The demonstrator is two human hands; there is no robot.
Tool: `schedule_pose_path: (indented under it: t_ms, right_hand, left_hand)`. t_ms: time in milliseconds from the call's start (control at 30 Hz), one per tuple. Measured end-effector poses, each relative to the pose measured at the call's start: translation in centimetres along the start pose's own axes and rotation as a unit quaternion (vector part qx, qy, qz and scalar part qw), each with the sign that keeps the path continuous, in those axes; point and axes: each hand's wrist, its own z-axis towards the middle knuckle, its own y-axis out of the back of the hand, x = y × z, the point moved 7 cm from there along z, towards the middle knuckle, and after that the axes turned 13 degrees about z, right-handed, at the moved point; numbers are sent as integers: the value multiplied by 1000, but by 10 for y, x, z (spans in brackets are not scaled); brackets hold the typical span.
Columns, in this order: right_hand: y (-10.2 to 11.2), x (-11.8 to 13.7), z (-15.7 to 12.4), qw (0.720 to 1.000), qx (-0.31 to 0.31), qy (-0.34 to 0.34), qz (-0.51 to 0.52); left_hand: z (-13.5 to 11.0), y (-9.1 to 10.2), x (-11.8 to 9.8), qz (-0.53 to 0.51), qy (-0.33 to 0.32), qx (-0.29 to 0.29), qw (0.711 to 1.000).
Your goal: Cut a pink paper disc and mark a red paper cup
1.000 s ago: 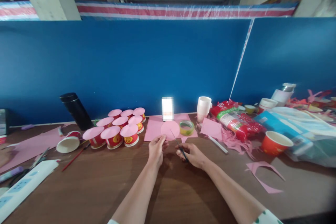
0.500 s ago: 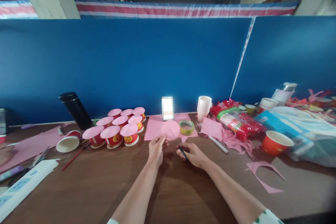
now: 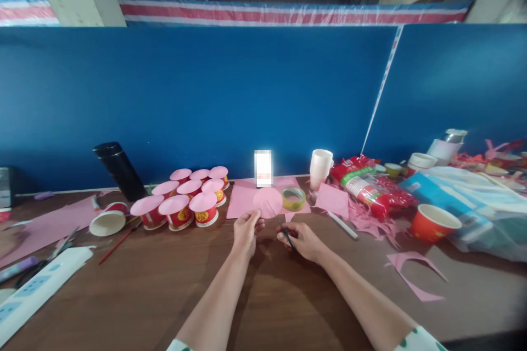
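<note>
My left hand (image 3: 246, 232) pinches the near edge of a round pink paper disc (image 3: 267, 201) and holds it up above the brown table (image 3: 263, 296). My right hand (image 3: 300, 240) grips small black-handled scissors (image 3: 280, 225), whose blades point up and left against the disc's lower right edge. Behind the disc lies a pink paper sheet (image 3: 241, 200) with a roll of tape (image 3: 293, 198) on it.
Several upturned red cups topped with pink discs (image 3: 185, 203) stand left of centre, near a tipped cup (image 3: 107, 222) and a black flask (image 3: 119, 171). A power strip (image 3: 37, 290) lies front left. Pink offcuts (image 3: 414, 274), an orange cup (image 3: 432, 223), a red packet (image 3: 370, 186) and stacked white cups (image 3: 320, 167) crowd the right.
Almost nothing differs; the view has drifted slightly and both hands hold the same pose with disc and scissors.
</note>
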Motion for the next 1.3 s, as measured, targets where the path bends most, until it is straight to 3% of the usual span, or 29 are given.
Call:
schedule_pose_path:
  t_ms: [1300]
  right_hand:
    - [-2, 4, 0, 998, -21, 17, -49]
  left_hand:
    - [3, 0, 5, -6, 12, 9, 1000]
